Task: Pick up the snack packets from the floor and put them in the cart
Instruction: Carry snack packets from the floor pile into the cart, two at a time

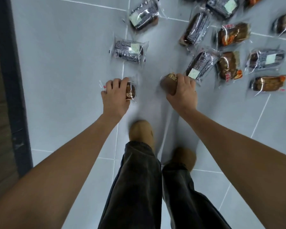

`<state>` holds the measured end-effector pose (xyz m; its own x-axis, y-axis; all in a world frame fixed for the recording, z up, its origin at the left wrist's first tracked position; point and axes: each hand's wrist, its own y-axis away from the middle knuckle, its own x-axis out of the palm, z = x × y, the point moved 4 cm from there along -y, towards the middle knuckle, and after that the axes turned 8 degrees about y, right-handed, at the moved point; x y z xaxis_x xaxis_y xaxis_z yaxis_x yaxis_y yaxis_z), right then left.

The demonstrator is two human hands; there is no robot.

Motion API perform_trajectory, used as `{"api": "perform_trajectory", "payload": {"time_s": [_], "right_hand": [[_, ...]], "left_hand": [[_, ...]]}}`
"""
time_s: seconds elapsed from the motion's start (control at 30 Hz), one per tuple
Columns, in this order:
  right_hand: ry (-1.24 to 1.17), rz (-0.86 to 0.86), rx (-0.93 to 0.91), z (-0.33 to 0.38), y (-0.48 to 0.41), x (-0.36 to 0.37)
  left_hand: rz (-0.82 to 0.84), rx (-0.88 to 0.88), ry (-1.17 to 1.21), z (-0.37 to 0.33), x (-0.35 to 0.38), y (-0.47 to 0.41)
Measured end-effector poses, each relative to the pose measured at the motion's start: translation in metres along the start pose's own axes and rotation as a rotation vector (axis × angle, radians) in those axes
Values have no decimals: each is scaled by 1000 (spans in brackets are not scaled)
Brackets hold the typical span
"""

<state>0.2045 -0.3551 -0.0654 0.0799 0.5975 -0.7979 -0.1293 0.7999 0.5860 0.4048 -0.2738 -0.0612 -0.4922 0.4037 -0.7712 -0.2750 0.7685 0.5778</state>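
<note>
both arms reach down over tiled floor [64, 63]. left hand [114, 95] curled round brown packet [131, 93] in clear wrapper. right hand [183, 91] clasps second brown packet [168, 83], just beside black-label packet [200, 65] lying on floor. held packets possibly lifted off tiles; blur, cannot tell. roughly ten loose packets [233, 35] scattered ahead and to right. tan shoes [142, 131] and dark trousers [139, 179] between forearms.
</note>
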Motion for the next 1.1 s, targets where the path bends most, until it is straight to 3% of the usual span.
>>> {"api": "perform_trajectory", "payload": {"time_s": [0.23, 0.63, 0.83, 1.1], "right_hand": [[-91, -39, -34, 9, 86, -105], [-319, -129, -12, -9, 274, -332], [-393, -193, -48, -35, 369, -398], [-482, -303, 64, -69, 470, -428]], "left_hand": [[22, -145, 300, -52, -92, 90], [-30, -35, 613, -191, -294, 277], [-22, 76, 572, -248, -349, 371], [-49, 185, 565, -281, -366, 466]]}}
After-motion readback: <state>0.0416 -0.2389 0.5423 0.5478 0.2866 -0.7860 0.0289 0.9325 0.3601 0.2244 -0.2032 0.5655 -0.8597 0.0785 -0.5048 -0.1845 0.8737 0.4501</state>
